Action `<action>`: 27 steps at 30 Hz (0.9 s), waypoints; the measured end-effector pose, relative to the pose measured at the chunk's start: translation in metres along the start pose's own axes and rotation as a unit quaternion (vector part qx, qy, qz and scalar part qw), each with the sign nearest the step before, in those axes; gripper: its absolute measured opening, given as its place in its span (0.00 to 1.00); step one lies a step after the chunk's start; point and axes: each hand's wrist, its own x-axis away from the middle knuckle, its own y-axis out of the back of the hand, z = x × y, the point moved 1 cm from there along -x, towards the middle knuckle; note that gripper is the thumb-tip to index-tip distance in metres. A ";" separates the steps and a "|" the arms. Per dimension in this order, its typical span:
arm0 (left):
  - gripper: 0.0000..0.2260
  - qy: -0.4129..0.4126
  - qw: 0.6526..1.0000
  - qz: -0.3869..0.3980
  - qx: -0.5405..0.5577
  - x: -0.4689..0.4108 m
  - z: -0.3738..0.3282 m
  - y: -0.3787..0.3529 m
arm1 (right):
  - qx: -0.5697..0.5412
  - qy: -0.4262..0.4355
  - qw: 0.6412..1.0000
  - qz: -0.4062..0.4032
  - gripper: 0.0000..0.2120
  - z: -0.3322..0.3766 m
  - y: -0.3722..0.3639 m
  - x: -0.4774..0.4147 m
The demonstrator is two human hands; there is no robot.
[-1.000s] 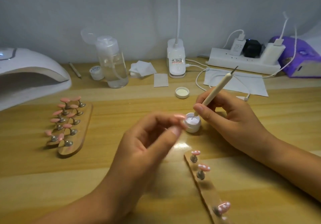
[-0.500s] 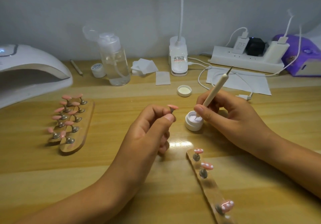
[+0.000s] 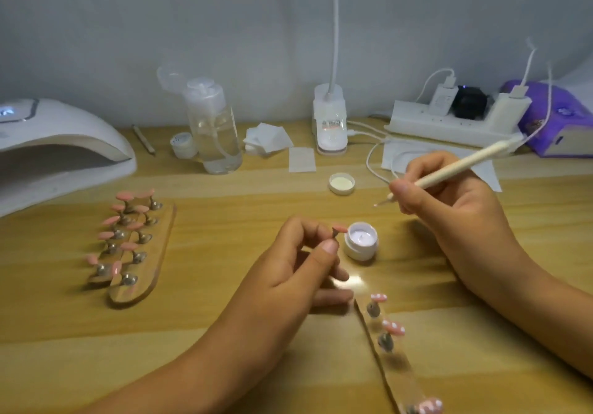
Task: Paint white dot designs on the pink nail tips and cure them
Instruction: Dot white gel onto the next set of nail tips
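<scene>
Head view: your left hand (image 3: 298, 262) pinches a pink nail tip (image 3: 339, 228) by its stem, just left of the gel pot (image 3: 361, 240). Beyond the pot, your right hand (image 3: 449, 201) grips the dotting pen (image 3: 455, 166). Any wobble in that pinch could smear the dot.

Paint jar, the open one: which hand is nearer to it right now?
Left. The left hand pinches a nail tip close beside the paint jar; the right hand holds the pen farther back and right.

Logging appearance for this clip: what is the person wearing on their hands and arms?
Nothing visible. The left hand and right hand are bare, without gloves, rings or a watch; no sleeves reach into view. The visible nails look short.
</scene>
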 end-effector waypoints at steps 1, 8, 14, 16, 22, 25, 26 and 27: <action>0.04 0.003 1.000 -0.005 0.010 -0.003 0.000 0.002 | -0.007 0.000 1.000 -0.012 0.10 0.000 0.001 0.000; 0.07 -0.019 1.000 0.004 0.007 -0.007 0.002 0.004 | -0.122 -0.034 0.992 0.000 0.10 0.004 0.000 0.007; 0.07 -0.031 0.999 0.041 0.003 -0.006 0.002 0.002 | -0.241 -0.078 0.967 0.039 0.13 0.008 -0.017 0.015; 0.06 -0.029 0.998 0.051 0.010 -0.006 0.002 0.002 | -0.245 -0.085 0.965 0.049 0.14 0.007 -0.019 0.017; 0.05 -0.034 0.998 0.048 0.002 -0.004 0.000 0.001 | -0.230 -0.089 0.967 0.069 0.13 0.008 -0.019 0.017; 0.05 -0.033 0.998 0.047 -0.001 -0.003 0.000 0.002 | -0.231 -0.096 0.965 0.081 0.12 0.006 -0.020 0.017; 0.05 -0.034 0.998 0.049 -0.003 -0.003 0.000 0.002 | -0.230 -0.099 0.965 0.084 0.12 0.006 -0.019 0.017; 0.05 -0.035 0.998 0.052 -0.005 -0.003 0.000 0.002 | -0.228 -0.102 0.965 0.084 0.12 0.006 -0.019 0.016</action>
